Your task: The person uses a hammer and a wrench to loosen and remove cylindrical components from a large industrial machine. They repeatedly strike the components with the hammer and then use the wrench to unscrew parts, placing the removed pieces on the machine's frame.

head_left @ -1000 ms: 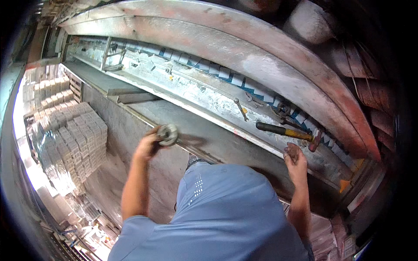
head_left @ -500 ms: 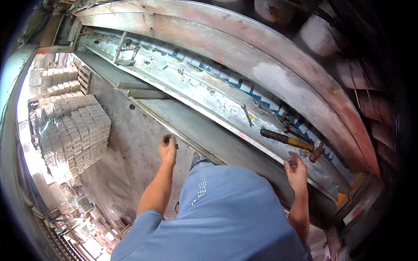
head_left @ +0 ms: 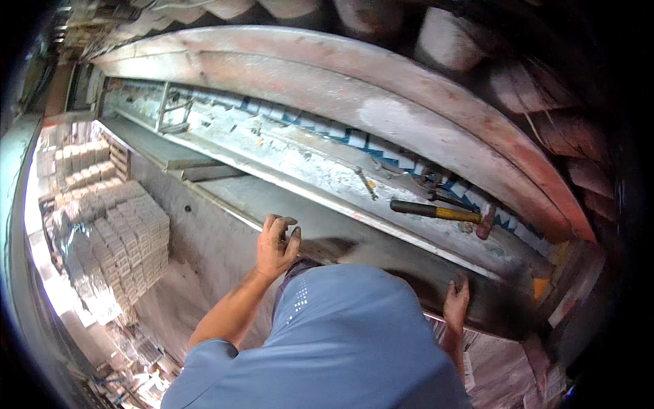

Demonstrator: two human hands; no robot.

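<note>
My left hand (head_left: pixel 276 245) is raised above the near edge of a grey metal ledge (head_left: pixel 286 204), fingers curved and apart, holding nothing. Over the right part of that ledge is my right hand (head_left: pixel 456 301), its fingers apart and nothing seen in it. A hammer (head_left: pixel 439 211) with a black and yellow handle and a reddish head lies in the dusty tray (head_left: pixel 272 146) beyond the ledge, past my right hand. A wrench (head_left: pixel 366 183) rests left of the hammer.
Behind the tray runs a long curved metal beam (head_left: pixel 327 82) with worn reddish paint. A metal frame piece (head_left: pixel 163 108) stands at the tray's far left. Down to the left, wrapped stacks of pale blocks (head_left: pixel 129 232) stand beside a wooden pallet (head_left: pixel 117 158).
My left hand has moved slightly right and its fingers have spread. My right hand has come down and back from the tray's edge. The view has shifted a little.
</note>
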